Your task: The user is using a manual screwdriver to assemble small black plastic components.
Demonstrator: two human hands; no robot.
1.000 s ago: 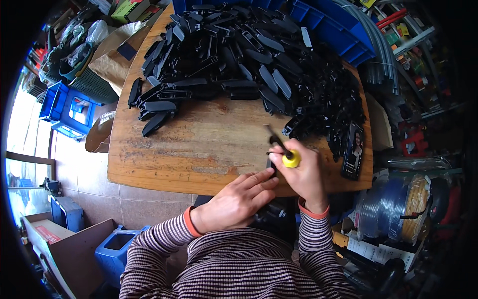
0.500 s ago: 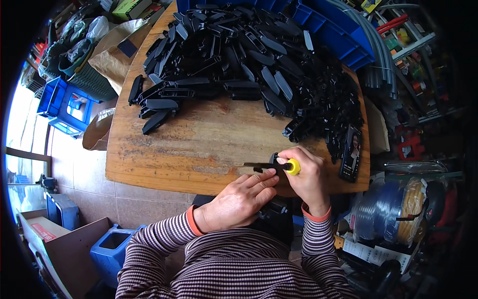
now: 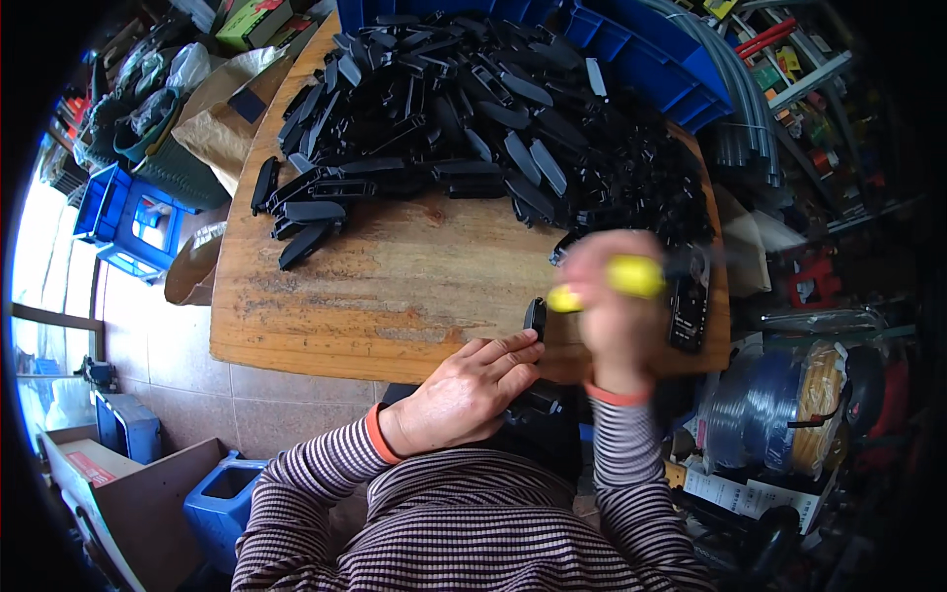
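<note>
My left hand (image 3: 469,387) rests at the table's near edge, its fingers closed on a small black plastic part (image 3: 535,316) that stands up past the fingertips. Just to the right, my right hand (image 3: 614,296) is raised and smeared by motion. It grips a yellow-handled tool (image 3: 634,276); the blur hides what kind of tool it is. Beyond both hands lies a big heap of black plastic parts (image 3: 444,109), many of them long and narrow. Smaller black pieces (image 3: 646,187) crowd its right side.
The wooden table (image 3: 395,266) has a worn top. A phone (image 3: 688,321) lies at its right edge, and blue crates (image 3: 656,59) stand behind the heap. To the left are a blue crate (image 3: 128,222) and a paper bag (image 3: 212,118). Tubing coils (image 3: 755,405) sit at the right.
My right hand has lifted away from the left and moved up and slightly right with the yellow-handled tool. My left hand stays nearly in place, on the black part.
</note>
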